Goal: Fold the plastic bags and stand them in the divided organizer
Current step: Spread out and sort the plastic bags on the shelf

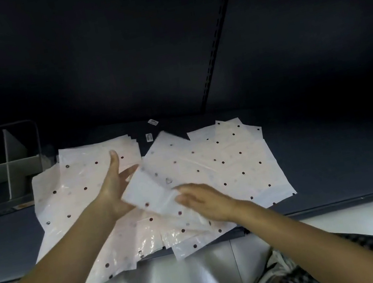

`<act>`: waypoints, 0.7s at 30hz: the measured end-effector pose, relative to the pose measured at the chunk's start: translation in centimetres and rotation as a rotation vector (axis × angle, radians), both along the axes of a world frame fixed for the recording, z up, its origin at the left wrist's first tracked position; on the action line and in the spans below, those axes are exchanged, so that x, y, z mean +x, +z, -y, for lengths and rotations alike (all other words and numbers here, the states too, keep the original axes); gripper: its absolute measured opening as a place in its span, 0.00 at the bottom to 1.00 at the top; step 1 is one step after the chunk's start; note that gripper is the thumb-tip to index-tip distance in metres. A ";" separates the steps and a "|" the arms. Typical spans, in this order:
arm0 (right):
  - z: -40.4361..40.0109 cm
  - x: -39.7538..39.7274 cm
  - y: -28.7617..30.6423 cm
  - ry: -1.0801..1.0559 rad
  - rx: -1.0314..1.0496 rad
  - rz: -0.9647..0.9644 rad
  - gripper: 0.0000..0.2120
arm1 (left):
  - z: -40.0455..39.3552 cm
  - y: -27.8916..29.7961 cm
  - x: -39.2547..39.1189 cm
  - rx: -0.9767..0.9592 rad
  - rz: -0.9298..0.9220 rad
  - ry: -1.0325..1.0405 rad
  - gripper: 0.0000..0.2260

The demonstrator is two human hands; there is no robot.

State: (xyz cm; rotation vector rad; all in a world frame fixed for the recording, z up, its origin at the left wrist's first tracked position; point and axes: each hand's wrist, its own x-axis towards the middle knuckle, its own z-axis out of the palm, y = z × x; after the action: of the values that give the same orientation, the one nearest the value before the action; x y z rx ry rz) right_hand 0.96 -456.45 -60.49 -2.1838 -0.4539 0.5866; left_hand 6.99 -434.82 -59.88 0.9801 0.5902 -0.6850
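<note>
Several white plastic bags [228,159] with dark dots lie spread flat and overlapping on a dark shelf [332,153]. Between my hands is a partly folded bag [149,190], held above the pile. My left hand [116,186] has its fingers straight, the palm against the folded bag's left edge. My right hand [203,200] grips the folded bag's lower right end, its fingertips hidden under the plastic. The grey divided organizer [3,168] stands at the left back of the shelf, its compartments showing no bags.
Two small labels [151,130] lie on the shelf behind the bags. A dark back wall with a slotted upright [214,36] rises behind. Some bags overhang the shelf's front edge. Below are a shiny floor and a checkered garment [351,262] at bottom right.
</note>
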 end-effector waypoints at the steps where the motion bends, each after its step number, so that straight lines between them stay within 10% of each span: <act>1: -0.3 -0.3 -0.5 0.058 -0.050 0.002 0.16 | -0.7 -0.4 -0.4 0.094 0.021 -0.056 0.30; 4: -0.5 -1.1 -1.8 0.066 -0.061 -0.110 0.14 | -1.8 -2.4 -1.9 0.363 0.172 -0.209 0.20; 8: 2.5 0.0 -3.3 -0.424 0.065 0.020 0.09 | -1.5 -3.3 -3.3 0.546 0.390 -0.187 0.22; 15: 12.2 0.5 -7.1 -0.644 -0.533 0.110 0.28 | -7.5 -4.3 -3.4 1.137 0.565 -0.068 0.16; 21: 11.5 1.2 -8.1 -0.974 -0.309 0.244 0.06 | -11.4 -5.3 -4.1 1.375 0.560 -0.148 0.13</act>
State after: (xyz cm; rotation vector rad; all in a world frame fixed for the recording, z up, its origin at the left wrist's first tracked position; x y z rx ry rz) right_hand 2.18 -467.93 -68.57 -2.4277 0.6175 -0.1630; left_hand 2.92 -423.41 -65.21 2.4054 0.4399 0.0018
